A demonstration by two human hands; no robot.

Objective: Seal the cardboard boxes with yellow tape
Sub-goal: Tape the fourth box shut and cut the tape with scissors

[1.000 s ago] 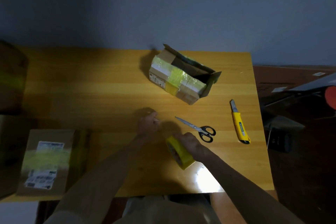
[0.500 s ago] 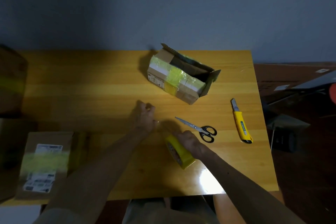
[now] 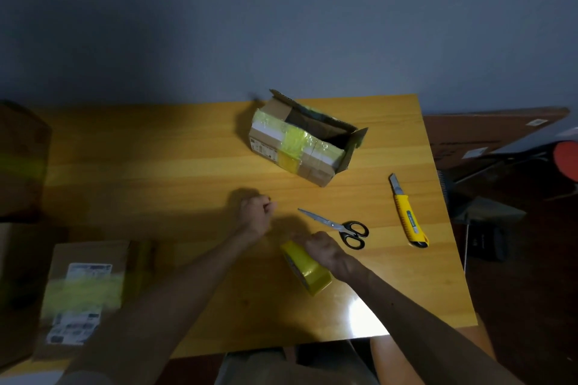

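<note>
My right hand (image 3: 322,248) grips a roll of yellow tape (image 3: 308,269) just above the near middle of the wooden table (image 3: 156,166). My left hand (image 3: 255,212), fingers curled, pinches what seems to be the pulled tape end, up and left of the roll; the strip itself is barely visible. A small cardboard box (image 3: 300,142) with yellow tape across its side sits at the back, its top flaps open. A flat box (image 3: 84,291) with a label and a yellow tape band lies at the near left edge.
Black-handled scissors (image 3: 337,226) lie right of my hands. A yellow utility knife (image 3: 406,212) lies near the table's right edge. More dim cardboard boxes (image 3: 22,159) stand at the far left. Dark clutter fills the floor on the right.
My left hand has moved up and away from the roll, widening the gap between hands. The right hand with the roll stays nearly in place.
</note>
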